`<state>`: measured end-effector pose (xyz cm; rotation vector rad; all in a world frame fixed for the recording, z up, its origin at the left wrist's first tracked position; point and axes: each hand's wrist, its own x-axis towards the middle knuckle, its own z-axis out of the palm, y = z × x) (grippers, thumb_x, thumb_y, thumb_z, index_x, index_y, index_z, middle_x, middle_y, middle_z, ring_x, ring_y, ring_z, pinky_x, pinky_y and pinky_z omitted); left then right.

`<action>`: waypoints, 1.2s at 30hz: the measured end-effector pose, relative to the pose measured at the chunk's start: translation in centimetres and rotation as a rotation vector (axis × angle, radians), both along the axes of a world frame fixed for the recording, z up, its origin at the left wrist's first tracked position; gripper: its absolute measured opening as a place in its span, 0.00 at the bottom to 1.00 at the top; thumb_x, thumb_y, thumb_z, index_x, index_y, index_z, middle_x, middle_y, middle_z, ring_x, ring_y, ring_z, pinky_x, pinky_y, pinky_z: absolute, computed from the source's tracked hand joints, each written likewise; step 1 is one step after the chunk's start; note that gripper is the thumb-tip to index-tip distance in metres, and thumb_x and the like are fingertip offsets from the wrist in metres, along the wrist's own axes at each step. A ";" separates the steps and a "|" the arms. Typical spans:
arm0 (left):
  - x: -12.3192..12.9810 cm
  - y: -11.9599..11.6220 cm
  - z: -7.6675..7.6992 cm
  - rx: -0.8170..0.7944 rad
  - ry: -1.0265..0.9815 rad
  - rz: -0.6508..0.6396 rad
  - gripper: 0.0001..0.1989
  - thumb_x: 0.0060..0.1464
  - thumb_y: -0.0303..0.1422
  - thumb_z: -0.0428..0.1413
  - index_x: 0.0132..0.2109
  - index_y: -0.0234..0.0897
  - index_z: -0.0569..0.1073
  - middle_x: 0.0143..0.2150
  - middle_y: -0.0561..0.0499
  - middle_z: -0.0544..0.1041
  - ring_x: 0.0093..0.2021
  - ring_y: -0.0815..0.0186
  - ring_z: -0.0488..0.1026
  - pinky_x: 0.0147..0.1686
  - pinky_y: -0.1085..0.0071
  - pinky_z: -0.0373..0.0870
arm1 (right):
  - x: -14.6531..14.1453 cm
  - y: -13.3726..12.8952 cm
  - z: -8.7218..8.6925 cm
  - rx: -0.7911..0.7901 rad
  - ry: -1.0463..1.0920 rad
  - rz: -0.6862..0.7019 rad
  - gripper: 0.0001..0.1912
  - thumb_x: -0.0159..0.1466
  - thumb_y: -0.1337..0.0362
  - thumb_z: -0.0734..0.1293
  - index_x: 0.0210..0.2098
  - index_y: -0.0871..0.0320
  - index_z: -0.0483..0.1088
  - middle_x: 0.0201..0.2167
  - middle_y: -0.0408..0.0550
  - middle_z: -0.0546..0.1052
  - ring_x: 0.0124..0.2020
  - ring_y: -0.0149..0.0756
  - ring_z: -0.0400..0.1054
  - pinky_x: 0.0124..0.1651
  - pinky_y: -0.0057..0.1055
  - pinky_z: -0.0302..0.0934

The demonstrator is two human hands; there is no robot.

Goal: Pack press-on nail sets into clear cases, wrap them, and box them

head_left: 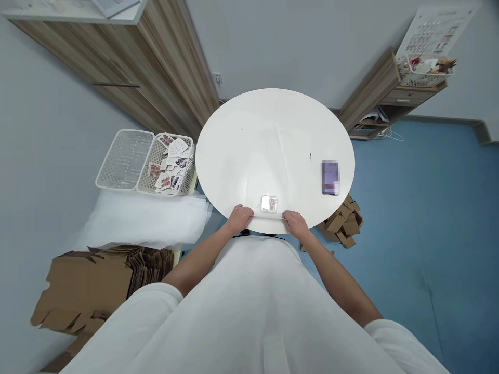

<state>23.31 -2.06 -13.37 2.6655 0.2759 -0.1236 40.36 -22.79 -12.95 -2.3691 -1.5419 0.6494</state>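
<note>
A thin, translucent white sheet lies on the round white table, barely standing out from the tabletop. On its near part rests a small clear flat case with a white label or card inside. My left hand pinches the sheet's near edge at the left corner. At the right corner, my right hand has its fingers closed on the same edge. Between the hands the edge runs nearly straight, slightly raised, just on my side of the case. Neither hand touches the case.
The round table also carries a purple, pixelated object at right. Left of it stand white baskets with small printed cards, a stack of white sheets and flattened cardboard boxes. Cardboard pieces lie on the floor at right.
</note>
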 end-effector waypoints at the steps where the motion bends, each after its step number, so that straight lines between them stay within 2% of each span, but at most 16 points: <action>1: -0.2 0.1 0.1 -0.023 0.019 -0.005 0.10 0.56 0.28 0.43 0.37 0.38 0.68 0.36 0.50 0.74 0.38 0.64 0.70 0.49 0.62 0.56 | 0.0 0.0 0.2 -0.027 0.037 -0.022 0.10 0.63 0.67 0.52 0.36 0.57 0.64 0.33 0.49 0.72 0.35 0.37 0.64 0.37 0.32 0.55; 4: -0.5 0.4 0.5 -0.128 0.072 0.046 0.11 0.57 0.33 0.42 0.38 0.39 0.68 0.30 0.51 0.74 0.32 0.64 0.70 0.40 0.66 0.61 | 0.2 0.1 1.0 -0.063 0.187 -0.118 0.11 0.64 0.62 0.52 0.37 0.55 0.63 0.31 0.46 0.72 0.31 0.35 0.64 0.32 0.29 0.55; 7: 0.1 1.0 0.6 -0.242 0.102 0.205 0.12 0.57 0.38 0.43 0.39 0.39 0.68 0.29 0.52 0.73 0.29 0.65 0.70 0.31 0.71 0.62 | 1.0 0.9 1.2 -0.062 0.285 -0.289 0.11 0.64 0.60 0.53 0.38 0.54 0.63 0.31 0.45 0.73 0.32 0.35 0.66 0.31 0.28 0.55; 9: 0.9 1.5 0.6 -0.274 0.116 0.309 0.12 0.56 0.39 0.44 0.38 0.39 0.68 0.29 0.52 0.73 0.29 0.65 0.70 0.29 0.72 0.62 | 1.4 1.8 0.9 -0.066 0.284 -0.376 0.10 0.63 0.60 0.54 0.36 0.55 0.64 0.31 0.45 0.73 0.32 0.35 0.66 0.31 0.28 0.55; 12: 2.1 2.0 0.3 -0.234 0.174 0.385 0.10 0.54 0.38 0.47 0.37 0.39 0.69 0.29 0.51 0.73 0.31 0.64 0.70 0.29 0.71 0.62 | 1.5 3.0 0.1 -0.107 0.231 -0.459 0.09 0.62 0.60 0.55 0.35 0.55 0.64 0.31 0.46 0.73 0.31 0.35 0.66 0.29 0.27 0.54; 15: 2.6 1.7 0.0 -0.127 0.251 0.375 0.10 0.54 0.37 0.47 0.38 0.38 0.68 0.30 0.50 0.73 0.33 0.62 0.70 0.31 0.69 0.62 | 0.7 3.8 -0.8 -0.122 0.134 -0.484 0.08 0.61 0.62 0.56 0.37 0.55 0.64 0.32 0.47 0.73 0.31 0.36 0.65 0.28 0.29 0.55; 18: 2.8 1.0 -0.2 0.023 0.192 0.329 0.13 0.54 0.34 0.47 0.45 0.37 0.67 0.38 0.45 0.74 0.40 0.58 0.70 0.38 0.64 0.62 | -0.1 4.1 -1.4 -0.001 -0.057 -0.442 0.13 0.60 0.65 0.58 0.44 0.57 0.62 0.40 0.53 0.71 0.39 0.41 0.65 0.35 0.34 0.57; 20: 2.9 0.7 -0.2 0.115 0.086 0.250 0.17 0.53 0.30 0.47 0.51 0.37 0.64 0.48 0.43 0.70 0.49 0.56 0.66 0.45 0.62 0.60 | -0.4 4.2 -1.6 0.090 -0.183 -0.330 0.15 0.59 0.69 0.57 0.46 0.58 0.62 0.46 0.56 0.68 0.47 0.44 0.62 0.44 0.38 0.56; 23: 3.3 0.5 0.0 0.179 -0.018 -0.002 0.21 0.53 0.23 0.45 0.54 0.41 0.62 0.58 0.46 0.63 0.57 0.59 0.58 0.52 0.61 0.54 | -0.5 4.4 -1.5 0.136 -0.255 -0.064 0.15 0.59 0.75 0.54 0.41 0.56 0.65 0.54 0.54 0.64 0.56 0.43 0.54 0.53 0.42 0.49; 26: 3.9 0.6 0.3 0.194 -0.027 -0.196 0.21 0.51 0.22 0.45 0.52 0.41 0.64 0.60 0.48 0.60 0.61 0.60 0.54 0.55 0.61 0.51 | -0.2 4.5 -1.0 0.123 -0.257 0.068 0.13 0.58 0.75 0.55 0.39 0.57 0.65 0.58 0.52 0.60 0.61 0.43 0.47 0.56 0.42 0.45; 28: 4.2 0.7 0.6 0.187 -0.013 -0.237 0.21 0.49 0.26 0.49 0.51 0.38 0.65 0.62 0.46 0.57 0.62 0.57 0.50 0.56 0.59 0.49 | 0.1 4.5 -0.7 0.115 -0.237 0.111 0.10 0.57 0.69 0.59 0.40 0.59 0.64 0.59 0.55 0.57 0.62 0.46 0.44 0.57 0.43 0.45; 31: 4.9 0.7 1.0 0.138 0.017 -0.259 0.23 0.45 0.35 0.54 0.50 0.35 0.65 0.63 0.41 0.54 0.63 0.53 0.48 0.56 0.58 0.48 | 0.6 4.9 -0.3 0.076 -0.178 0.161 0.16 0.55 0.61 0.64 0.42 0.60 0.63 0.59 0.59 0.56 0.60 0.49 0.48 0.56 0.43 0.47; 33: 5.3 0.6 1.1 0.096 0.034 -0.249 0.24 0.44 0.38 0.54 0.50 0.34 0.64 0.60 0.40 0.58 0.61 0.53 0.52 0.55 0.58 0.49 | 0.7 5.4 0.0 0.026 -0.138 0.161 0.19 0.54 0.60 0.65 0.43 0.60 0.62 0.58 0.61 0.58 0.58 0.48 0.52 0.55 0.43 0.49; 36: 5.7 0.4 1.4 0.028 0.043 -0.210 0.24 0.44 0.36 0.54 0.50 0.34 0.63 0.56 0.39 0.64 0.55 0.54 0.60 0.53 0.60 0.52 | 0.5 6.0 0.8 -0.037 -0.091 0.146 0.18 0.54 0.61 0.65 0.43 0.60 0.61 0.56 0.60 0.61 0.55 0.47 0.55 0.53 0.41 0.50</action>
